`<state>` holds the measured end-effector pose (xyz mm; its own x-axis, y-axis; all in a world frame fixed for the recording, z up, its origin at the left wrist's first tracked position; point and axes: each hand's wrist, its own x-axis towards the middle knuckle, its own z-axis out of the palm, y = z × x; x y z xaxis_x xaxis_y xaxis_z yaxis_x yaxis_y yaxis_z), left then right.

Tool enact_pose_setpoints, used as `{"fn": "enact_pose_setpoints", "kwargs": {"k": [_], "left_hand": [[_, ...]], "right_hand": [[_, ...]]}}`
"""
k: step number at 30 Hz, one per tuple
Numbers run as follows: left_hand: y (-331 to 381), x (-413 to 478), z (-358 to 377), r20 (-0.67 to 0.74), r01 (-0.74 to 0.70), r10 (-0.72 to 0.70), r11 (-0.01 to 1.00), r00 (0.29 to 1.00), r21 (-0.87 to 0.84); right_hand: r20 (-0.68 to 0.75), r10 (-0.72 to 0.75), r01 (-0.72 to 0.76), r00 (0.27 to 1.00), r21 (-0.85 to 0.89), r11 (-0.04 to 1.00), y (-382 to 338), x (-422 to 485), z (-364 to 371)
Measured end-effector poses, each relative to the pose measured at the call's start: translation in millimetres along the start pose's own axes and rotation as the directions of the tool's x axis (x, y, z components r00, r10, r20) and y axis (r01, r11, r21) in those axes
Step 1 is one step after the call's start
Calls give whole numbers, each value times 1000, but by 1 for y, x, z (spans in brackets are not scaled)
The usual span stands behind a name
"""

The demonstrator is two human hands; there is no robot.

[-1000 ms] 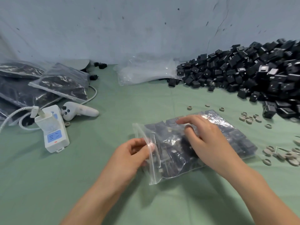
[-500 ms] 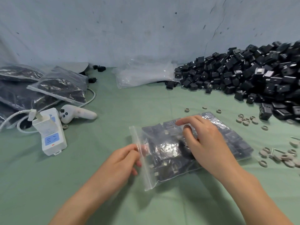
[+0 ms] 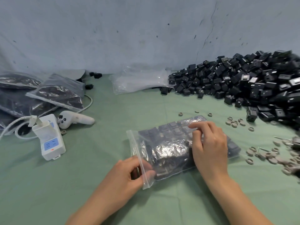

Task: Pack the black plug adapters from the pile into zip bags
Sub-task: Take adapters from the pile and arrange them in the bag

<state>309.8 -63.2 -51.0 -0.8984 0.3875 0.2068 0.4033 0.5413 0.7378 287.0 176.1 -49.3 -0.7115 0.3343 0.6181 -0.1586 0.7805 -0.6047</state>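
A clear zip bag [image 3: 168,148] filled with black plug adapters lies flat on the green cloth [image 3: 100,159] in front of me. My left hand [image 3: 129,172] pinches the bag's zip edge near its lower left corner. My right hand [image 3: 209,148] rests on top of the bag with its fingers spread and slightly bent, pressing the contents down. A large pile of loose black plug adapters [image 3: 246,85] spreads along the wall at the right. Empty clear zip bags [image 3: 139,82] lie against the wall beside the pile.
Several filled bags [image 3: 55,93] are stacked at the left. A white power strip [image 3: 50,140] with a cable and a white handheld controller [image 3: 74,120] lie left of centre. Small grey rings [image 3: 235,122] and some screws are scattered at the right.
My left hand has slid down the zip edge toward the bag's near corner. My right hand has stayed pressed on the bag.
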Motion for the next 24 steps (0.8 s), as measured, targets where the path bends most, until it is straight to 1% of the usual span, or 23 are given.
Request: {"fn": "enact_pose_setpoints", "kwargs": {"k": [4, 6, 8, 10, 13, 17, 20, 21, 22, 24], "left_hand": [[0, -2, 3, 27, -38, 36, 995, 999, 95], [0, -2, 2, 28, -36, 34, 995, 999, 88], [-1, 0, 1, 37, -10, 8, 999, 999, 46], [-2, 1, 1, 51, 32, -32, 999, 998, 11], [-4, 1, 2, 46, 48, -49, 998, 998, 32], [-5, -2, 4, 38, -55, 52, 995, 998, 82], [-4, -6, 5, 14, -193, 197, 944, 980, 267], [-3, -7, 6, 14, -209, 213, 940, 977, 268], [-2, -7, 5, 11, -196, 199, 957, 980, 214], [0, -6, 3, -6, -118, 118, 992, 993, 35]], "right_hand": [[-134, 71, -63, 989, 65, 996, 6, -6, -2], [-182, 140, -125, 973, 92, 988, 9, -6, -4], [-193, 188, -171, 963, 100, 980, 10, -6, -4], [-188, 195, -179, 963, 95, 979, 8, -5, -3], [-173, 184, -170, 968, 93, 981, 7, -4, -3], [-163, 201, -187, 966, 96, 978, 8, -4, -3], [-149, 208, -199, 967, 76, 977, 8, -3, -3], [-144, 208, -200, 967, 71, 977, 8, -4, -3], [-143, 209, -201, 967, 69, 977, 8, -4, -3], [-147, 214, -205, 966, 71, 976, 8, -4, -4]]}}
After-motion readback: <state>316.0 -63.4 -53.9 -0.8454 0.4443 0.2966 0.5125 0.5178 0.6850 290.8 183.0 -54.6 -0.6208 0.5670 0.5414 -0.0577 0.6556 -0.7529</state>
